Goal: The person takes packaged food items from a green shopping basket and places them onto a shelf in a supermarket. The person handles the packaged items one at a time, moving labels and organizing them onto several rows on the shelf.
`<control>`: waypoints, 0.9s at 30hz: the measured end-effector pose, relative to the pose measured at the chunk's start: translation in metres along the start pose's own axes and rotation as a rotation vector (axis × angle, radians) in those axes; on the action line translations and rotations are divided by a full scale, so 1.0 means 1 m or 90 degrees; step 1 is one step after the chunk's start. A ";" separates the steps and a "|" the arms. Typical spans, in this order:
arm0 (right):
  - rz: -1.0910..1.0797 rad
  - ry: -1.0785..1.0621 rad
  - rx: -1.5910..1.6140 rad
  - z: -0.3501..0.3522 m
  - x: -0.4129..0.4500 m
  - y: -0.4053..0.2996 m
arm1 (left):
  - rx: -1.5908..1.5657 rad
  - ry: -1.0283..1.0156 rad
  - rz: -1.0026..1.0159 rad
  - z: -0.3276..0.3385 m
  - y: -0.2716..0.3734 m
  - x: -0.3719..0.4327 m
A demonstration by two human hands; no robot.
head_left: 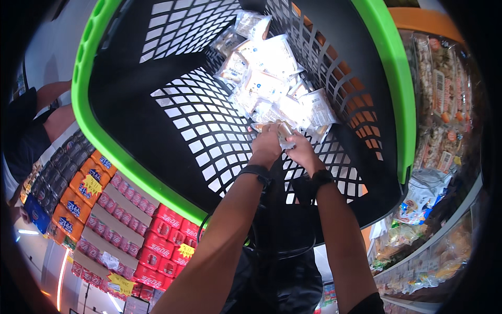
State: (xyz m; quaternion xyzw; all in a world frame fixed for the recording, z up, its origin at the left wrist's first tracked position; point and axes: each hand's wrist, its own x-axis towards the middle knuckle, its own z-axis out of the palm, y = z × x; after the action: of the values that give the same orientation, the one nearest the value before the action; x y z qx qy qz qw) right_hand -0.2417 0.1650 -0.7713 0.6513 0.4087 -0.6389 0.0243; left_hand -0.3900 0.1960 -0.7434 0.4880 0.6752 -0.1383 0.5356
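Note:
Inside a deep black plastic shopping basket with a bright green rim (400,78) lies a heap of clear-wrapped packaged snacks (270,55), apparently bread or cakes. My left hand (266,143) grips a small wrapped snack packet (283,131) at the near edge of the heap. The fingertips of my right hand (301,151) pinch the same packet from its right side. Both hands reach down between the basket's lattice walls, and each wrist wears a black band. Glare washes out much of the print on the wrappers.
Left of the basket stand stacked red drink-can packs (157,249) and orange multipacks (74,204) with yellow price signs. Shelves of bagged snacks (443,86) run along the right. Another person's arm (53,94) shows at the far left.

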 end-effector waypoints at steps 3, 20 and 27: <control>-0.117 0.015 -0.068 -0.002 -0.001 -0.010 | -0.057 0.085 0.095 0.007 -0.014 -0.003; 0.215 0.113 0.278 -0.095 -0.180 -0.106 | -0.099 0.081 0.328 -0.006 0.063 -0.144; -0.091 0.106 0.383 -0.151 -0.310 -0.173 | -0.188 0.265 0.351 -0.066 0.139 -0.268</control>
State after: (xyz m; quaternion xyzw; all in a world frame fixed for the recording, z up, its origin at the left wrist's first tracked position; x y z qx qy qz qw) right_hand -0.1698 0.2083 -0.3948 0.6489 0.2467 -0.6759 -0.2474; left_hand -0.3303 0.1734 -0.4409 0.5867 0.6256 0.2122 0.4685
